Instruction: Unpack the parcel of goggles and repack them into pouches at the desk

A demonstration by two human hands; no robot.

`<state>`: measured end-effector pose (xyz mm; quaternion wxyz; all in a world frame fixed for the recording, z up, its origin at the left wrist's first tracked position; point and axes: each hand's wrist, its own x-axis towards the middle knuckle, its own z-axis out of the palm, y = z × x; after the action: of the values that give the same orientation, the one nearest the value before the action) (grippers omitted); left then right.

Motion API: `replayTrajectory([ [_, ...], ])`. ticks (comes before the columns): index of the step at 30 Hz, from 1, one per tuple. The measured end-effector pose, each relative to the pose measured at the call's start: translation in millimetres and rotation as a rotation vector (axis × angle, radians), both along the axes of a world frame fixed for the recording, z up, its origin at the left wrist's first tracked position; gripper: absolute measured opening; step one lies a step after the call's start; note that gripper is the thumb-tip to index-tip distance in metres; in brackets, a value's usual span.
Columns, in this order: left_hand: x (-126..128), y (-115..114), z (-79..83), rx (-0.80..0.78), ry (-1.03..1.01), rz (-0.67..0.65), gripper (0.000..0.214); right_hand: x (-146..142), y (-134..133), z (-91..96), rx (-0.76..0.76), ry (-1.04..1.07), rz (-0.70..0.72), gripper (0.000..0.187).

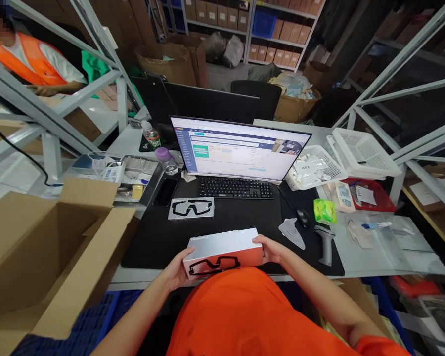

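A long white glasses box [222, 248], printed with dark wraparound glasses on its front, is held level at the front edge of the black desk mat [148, 242]. My left hand [178, 269] grips its left end, the thumb on the top edge. At the right end my right hand [269, 248] closes round the box, thumb on top. Part of the box's lower front is hidden behind the orange shirt. Farther back on the mat lies a second glasses box [191, 208] with a similar picture, touched by neither hand.
A large open cardboard box [59, 257] stands at the left. Behind the mat are a keyboard [236, 188] and a lit monitor [241, 148]. To the right lie a mouse [302, 217], a barcode scanner [325, 244] and a white basket [315, 170]. A person in an orange vest [37, 62] is at upper left.
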<state>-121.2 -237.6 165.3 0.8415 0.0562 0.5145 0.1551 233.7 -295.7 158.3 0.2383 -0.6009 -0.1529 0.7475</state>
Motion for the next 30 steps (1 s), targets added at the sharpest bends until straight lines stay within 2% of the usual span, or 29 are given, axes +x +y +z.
replayTrajectory([
  [5, 4.8, -17.2, -15.2, -0.027, 0.004, -0.067, 0.049, 33.6, 3.0, -9.5, -0.17, 0.01, 0.004, 0.037],
  [9, 12.2, -19.0, -16.6, -0.031, -0.011, -0.139, 0.054, 64.9, 8.6, -5.2, -0.204, 0.004, 0.001, 0.031],
  [14, 20.8, -15.6, -17.0, -0.033, 0.008, -0.194, 0.059, 94.7, 8.2, -2.6, -0.212, -0.003, -0.01, 0.031],
  [23, 31.8, -1.2, -2.8, -0.098, 0.111, -0.217, 0.059, 127.0, -0.9, -2.8, -0.219, 0.004, -0.084, 0.031],
  [30, 22.1, 19.0, 12.5, -0.112, 0.149, -0.186, 0.057, 119.8, 6.5, -12.0, -0.177, -0.007, -0.111, 0.032],
])
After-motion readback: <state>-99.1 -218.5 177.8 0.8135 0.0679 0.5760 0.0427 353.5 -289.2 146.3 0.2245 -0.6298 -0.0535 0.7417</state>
